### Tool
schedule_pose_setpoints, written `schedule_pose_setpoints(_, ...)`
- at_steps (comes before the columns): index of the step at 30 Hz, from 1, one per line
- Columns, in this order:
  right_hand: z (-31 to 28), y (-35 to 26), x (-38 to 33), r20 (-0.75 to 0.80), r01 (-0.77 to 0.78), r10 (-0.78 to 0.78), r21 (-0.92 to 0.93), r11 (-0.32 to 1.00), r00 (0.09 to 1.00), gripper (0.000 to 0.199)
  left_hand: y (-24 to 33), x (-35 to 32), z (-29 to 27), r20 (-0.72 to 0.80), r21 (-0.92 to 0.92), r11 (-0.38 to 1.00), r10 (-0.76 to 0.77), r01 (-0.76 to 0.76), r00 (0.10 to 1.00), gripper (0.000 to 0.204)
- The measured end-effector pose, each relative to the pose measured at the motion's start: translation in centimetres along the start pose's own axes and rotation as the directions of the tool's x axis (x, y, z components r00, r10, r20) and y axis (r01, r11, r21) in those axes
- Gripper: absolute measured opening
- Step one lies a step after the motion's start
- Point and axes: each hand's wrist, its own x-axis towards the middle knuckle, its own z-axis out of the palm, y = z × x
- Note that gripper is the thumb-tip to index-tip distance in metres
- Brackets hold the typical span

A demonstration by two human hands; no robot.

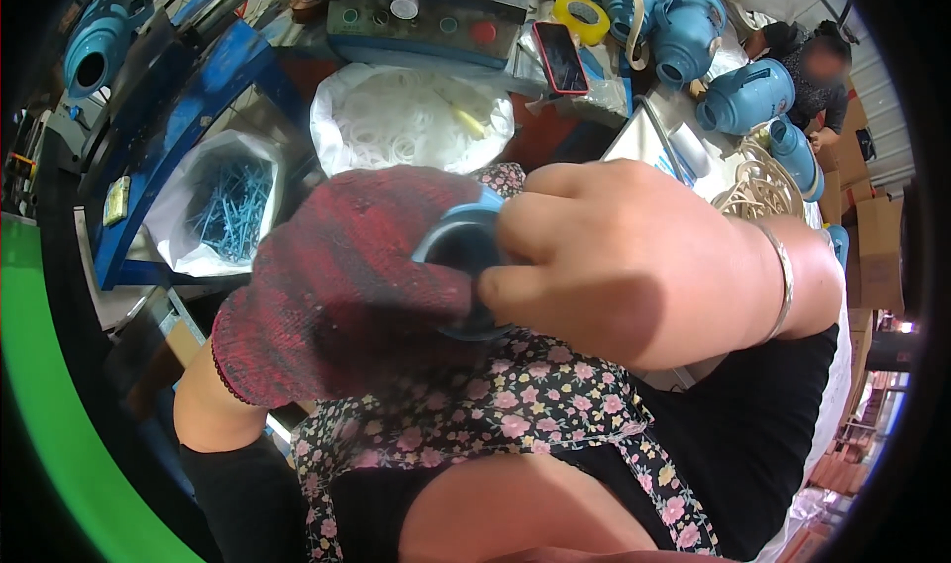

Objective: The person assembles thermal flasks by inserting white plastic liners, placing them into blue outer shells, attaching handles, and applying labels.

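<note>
My left hand (342, 281) wears a red and black knitted glove. Its fingers and thumb close around a blue round plastic part (466, 214) with a dark hollow opening, held in front of my chest. My bare right hand (634, 266), with a bracelet at the wrist, is closed at the part's right rim. Its thumb and curled fingers press there, and whether they pinch something small besides the rim is hidden. Both hands cover much of the part. Below them lies a floral apron (520, 400).
A white bag (342, 132) of translucent rings stands beyond my hands; another bag (173, 221) of thin blue plastic pieces is at left. Behind are a button panel (426, 33), phone (561, 58) and yellow tape (581, 18). Several blue jugs (748, 98) and a person (817, 78) are far right.
</note>
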Motion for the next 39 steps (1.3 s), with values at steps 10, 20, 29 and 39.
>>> schedule_pose_setpoints(10,-1.8,0.6,0.6,0.452,0.131,-0.100,-0.036,0.991,0.886,0.012,0.7,1.9,0.0,0.036,-0.224,0.975,0.018,-0.010,0.999,0.037)
schedule_pose_setpoints(20,0.1,1.6,-0.1,-0.168,-0.021,0.006,-0.093,0.995,0.986,0.037,-2.6,1.3,-3.4,-0.048,-0.290,0.955,0.051,-0.063,0.998,0.037)
schedule_pose_setpoints(29,10.2,7.3,-6.0,-0.317,0.237,0.891,0.939,0.248,0.323,0.056,-18.6,-13.2,-22.0,-0.686,0.558,0.122,-0.488,0.821,0.539,0.051)
schedule_pose_setpoints(39,9.2,14.5,5.4,0.108,-0.011,0.829,0.992,-0.123,0.549,0.067,-10.7,-19.8,-19.1,-0.768,0.604,0.163,-0.143,0.780,0.625,0.016)
